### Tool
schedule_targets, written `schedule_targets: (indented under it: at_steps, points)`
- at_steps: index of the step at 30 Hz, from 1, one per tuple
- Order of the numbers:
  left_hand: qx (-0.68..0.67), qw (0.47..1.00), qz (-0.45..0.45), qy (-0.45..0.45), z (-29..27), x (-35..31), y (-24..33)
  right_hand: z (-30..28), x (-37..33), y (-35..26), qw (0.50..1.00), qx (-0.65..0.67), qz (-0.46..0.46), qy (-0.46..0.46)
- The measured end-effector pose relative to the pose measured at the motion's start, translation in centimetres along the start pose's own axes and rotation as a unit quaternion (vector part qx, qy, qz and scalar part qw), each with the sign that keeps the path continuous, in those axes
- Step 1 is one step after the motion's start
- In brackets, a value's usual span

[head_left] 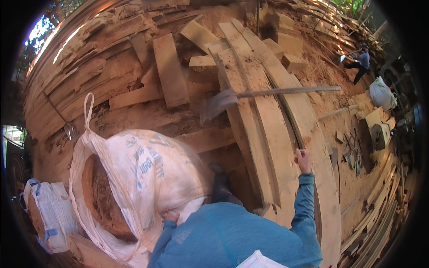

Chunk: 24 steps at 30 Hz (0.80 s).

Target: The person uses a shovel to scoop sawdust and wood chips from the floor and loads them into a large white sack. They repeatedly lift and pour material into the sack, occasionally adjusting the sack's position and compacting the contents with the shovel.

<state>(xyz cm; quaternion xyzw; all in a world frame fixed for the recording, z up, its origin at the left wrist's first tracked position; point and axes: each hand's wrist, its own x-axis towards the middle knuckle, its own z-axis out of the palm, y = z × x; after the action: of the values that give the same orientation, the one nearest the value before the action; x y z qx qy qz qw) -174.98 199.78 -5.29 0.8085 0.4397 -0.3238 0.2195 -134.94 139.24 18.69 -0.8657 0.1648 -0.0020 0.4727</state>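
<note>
A large white woven bulk bag lies tilted at the left. Its mouth faces left, with brown sawdust inside. My left hand is closed on bunched fabric at the near side of this bag, and my sleeve hides part of it. Over the long sawn boards at the right, my right hand is curled into a loose fist, and nothing shows in it. Ahead of both hands, a shovel rests across the boards, its worn metal blade toward the left.
A smaller white bag stands at the far left, below a fork-like tool. Stacked planks and wooden blocks lie ahead. Another person holds a tool at the far right, near a white sack. Timber strips line the right edge.
</note>
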Motion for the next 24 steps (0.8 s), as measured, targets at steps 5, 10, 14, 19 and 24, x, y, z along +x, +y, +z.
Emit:
schedule_targets:
  at_steps: [5,10,14,19,24]
  points:
    - [-0.008,1.000,0.003,0.003,-0.9,-1.9,1.4,12.0,23.0,0.3,0.916,0.350,0.152,-0.128]
    - [-0.176,0.973,0.118,-0.088,-10.6,-3.9,4.9,20.0,40.8,-0.8,0.916,0.286,0.273,-0.063]
    - [-0.621,0.770,0.123,0.085,-24.0,-6.0,5.1,24.2,43.0,-4.8,0.938,0.196,0.282,0.041]
    - [-0.316,0.901,-0.170,0.242,-28.0,-2.4,0.4,26.4,43.4,-6.2,0.918,0.149,0.330,0.163]
    - [-0.281,0.907,-0.277,0.146,-22.9,0.8,-1.1,24.7,48.8,-2.6,0.963,-0.073,0.257,-0.028]
